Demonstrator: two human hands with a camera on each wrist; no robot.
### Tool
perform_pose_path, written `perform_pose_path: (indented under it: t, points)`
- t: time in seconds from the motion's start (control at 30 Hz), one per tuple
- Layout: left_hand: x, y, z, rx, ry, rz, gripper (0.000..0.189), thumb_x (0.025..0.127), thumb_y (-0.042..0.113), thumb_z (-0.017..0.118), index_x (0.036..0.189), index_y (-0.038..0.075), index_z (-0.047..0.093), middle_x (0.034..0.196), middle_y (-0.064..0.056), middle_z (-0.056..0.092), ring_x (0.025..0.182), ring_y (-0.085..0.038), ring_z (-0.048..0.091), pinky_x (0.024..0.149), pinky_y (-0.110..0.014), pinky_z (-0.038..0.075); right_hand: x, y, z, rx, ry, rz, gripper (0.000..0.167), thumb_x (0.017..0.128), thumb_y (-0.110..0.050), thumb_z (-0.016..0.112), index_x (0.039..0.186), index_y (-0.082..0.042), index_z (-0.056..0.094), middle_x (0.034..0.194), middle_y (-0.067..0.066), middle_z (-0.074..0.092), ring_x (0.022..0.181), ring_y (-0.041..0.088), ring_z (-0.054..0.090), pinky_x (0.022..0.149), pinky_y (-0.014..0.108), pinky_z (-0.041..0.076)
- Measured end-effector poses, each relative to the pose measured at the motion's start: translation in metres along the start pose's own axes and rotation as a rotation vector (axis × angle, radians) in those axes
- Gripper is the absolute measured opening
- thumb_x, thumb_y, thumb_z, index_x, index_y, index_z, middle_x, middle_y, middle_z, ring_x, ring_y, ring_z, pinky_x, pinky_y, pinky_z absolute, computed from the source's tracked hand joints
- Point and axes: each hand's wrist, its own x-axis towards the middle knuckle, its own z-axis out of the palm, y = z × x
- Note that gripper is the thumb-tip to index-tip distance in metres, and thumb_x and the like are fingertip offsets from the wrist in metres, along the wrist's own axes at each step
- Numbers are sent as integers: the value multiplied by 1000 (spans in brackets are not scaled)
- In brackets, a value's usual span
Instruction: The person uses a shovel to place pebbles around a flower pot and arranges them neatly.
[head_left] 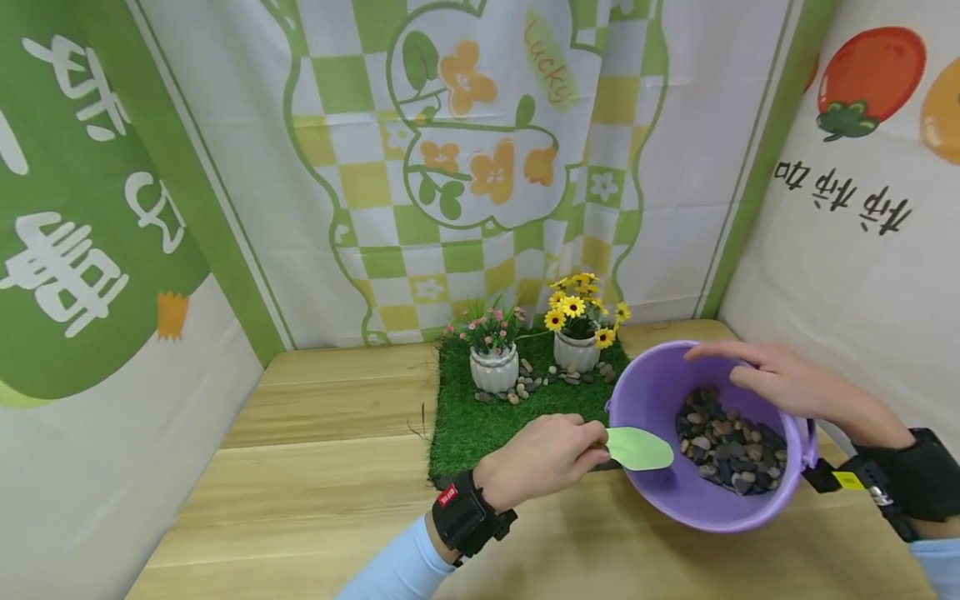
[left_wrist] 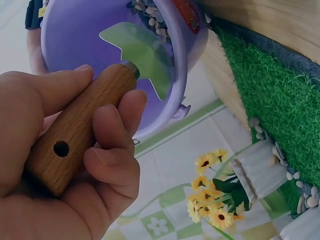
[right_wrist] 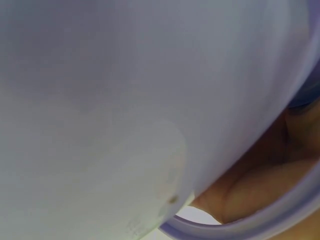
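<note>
My left hand grips the wooden handle of a small garden trowel, fingers curled round it. The trowel's pale green blade reaches over the near left rim of a purple bucket. The bucket is tilted, its mouth towards the head camera, and dark and brown pebbles lie inside. At its far right rim, my right hand holds the bucket, with fingers over the edge. In the right wrist view, the bucket's pale outer wall fills most of the picture and hides the fingertips.
Behind the hands lies a green turf mat on the wooden table. White pots with pink flowers and yellow flowers stand on it, several pebbles around them. Printed cloth hangs behind the table.
</note>
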Motion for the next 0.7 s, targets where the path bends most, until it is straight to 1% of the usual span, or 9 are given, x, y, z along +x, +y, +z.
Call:
perform_pose_path:
  t: [0.13, 0.17, 0.3, 0.37, 0.43, 0.53, 0.6, 0.7]
  points:
    - [3, 1, 0, 32, 3, 14, 13, 99, 31, 59, 99, 19, 66, 80, 12, 61, 66, 3, 47, 57, -9, 33, 1, -4, 0, 1, -6, 15, 49, 96, 0, 43, 134, -27, 58, 135, -2, 60, 113, -8, 50, 86, 23, 46]
    - [4, 2, 0, 38, -4, 16, 13, 99, 31, 59, 99, 20, 66, 80, 12, 61, 66, 3, 47, 57, -9, 33, 2, -5, 0, -5, -11, 19, 49, 96, 0, 43, 134, -28, 58, 135, -1, 59, 114, -5, 51, 86, 24, 46]
    - [6, 5, 2, 54, -37, 20, 13, 99, 31, 59, 99, 20, 65, 79, 12, 60, 67, 1, 48, 57, -11, 32, 5, -9, 4, -17, -33, 29, 50, 96, -2, 43, 134, -30, 57, 137, 0, 59, 117, 13, 56, 88, 27, 46]
    - [8, 6, 3, 61, -46, 19, 12, 99, 31, 60, 97, 20, 65, 78, 12, 60, 66, 1, 48, 57, -11, 32, 5, -10, 5, -13, -40, 33, 50, 96, -2, 43, 134, -31, 58, 137, 0, 59, 118, 18, 57, 89, 27, 46]
    - [11, 8, 4, 74, -46, 23, 12, 98, 31, 60, 95, 20, 64, 77, 12, 59, 66, 1, 48, 56, -11, 32, 4, -10, 5, -3, -38, 35, 50, 96, -1, 43, 134, -29, 58, 137, 1, 60, 118, 14, 56, 89, 27, 47]
    - [17, 12, 5, 88, -38, 32, 13, 98, 32, 60, 92, 20, 62, 73, 13, 55, 63, 2, 46, 53, -11, 31, 2, -9, 4, 13, -32, 43, 50, 95, 0, 43, 134, -26, 59, 136, 2, 60, 116, 3, 55, 88, 27, 47]
    - [22, 14, 6, 85, -34, 38, 15, 99, 33, 59, 91, 20, 61, 72, 12, 51, 61, 2, 45, 50, -10, 31, 0, -8, 3, 19, -29, 43, 49, 95, 0, 42, 134, -24, 59, 135, 2, 60, 114, -1, 53, 87, 27, 47]
    - [27, 16, 7, 77, -29, 39, 15, 99, 32, 59, 90, 20, 60, 72, 12, 50, 59, 3, 44, 49, -10, 30, -1, -7, 1, 18, -30, 39, 49, 95, 0, 42, 135, -25, 58, 135, 2, 60, 113, -2, 53, 87, 26, 47]
